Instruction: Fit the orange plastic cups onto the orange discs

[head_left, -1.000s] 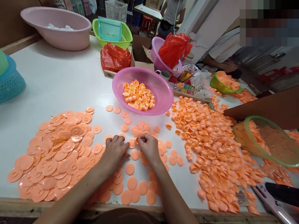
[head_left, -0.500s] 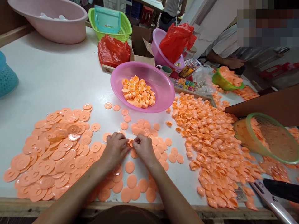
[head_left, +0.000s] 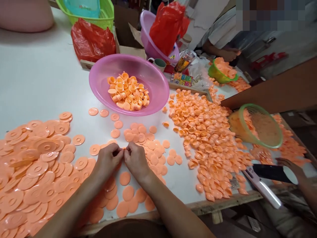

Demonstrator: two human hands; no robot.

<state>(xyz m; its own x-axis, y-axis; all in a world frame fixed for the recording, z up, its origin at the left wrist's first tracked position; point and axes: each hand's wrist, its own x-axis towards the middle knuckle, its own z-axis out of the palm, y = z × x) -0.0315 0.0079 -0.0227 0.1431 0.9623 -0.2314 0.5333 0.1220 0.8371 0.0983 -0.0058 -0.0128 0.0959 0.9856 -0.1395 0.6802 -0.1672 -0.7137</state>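
My left hand [head_left: 109, 158] and my right hand [head_left: 136, 161] meet fingertip to fingertip above the table, both closed in a pinch. Between them shows a sliver of a small orange plastic piece [head_left: 124, 148]; most of it is hidden by the fingers. Ringed orange plastic discs [head_left: 37, 168] lie heaped to the left of my left hand. Smaller plain orange discs [head_left: 128, 193] are scattered below and around my hands. On the right spreads a big pile of small orange plastic cups [head_left: 205, 132]. Behind my hands, a pink basin [head_left: 158, 89] holds several small orange cup-like pieces.
At the back are a red plastic bag [head_left: 92, 41], a green basket [head_left: 106, 21], a purple basin [head_left: 146, 29] and a mug [head_left: 159, 64]. A tipped green-rimmed basket [head_left: 262, 129] lies right, near a black-and-white device [head_left: 266, 185]. Another person's hand [head_left: 292, 165] is at the right edge.
The view has swung to the right, so the table's things sit further left. My hands have drawn closer together, covering more of the small orange piece. Another person's hand now shows at right.
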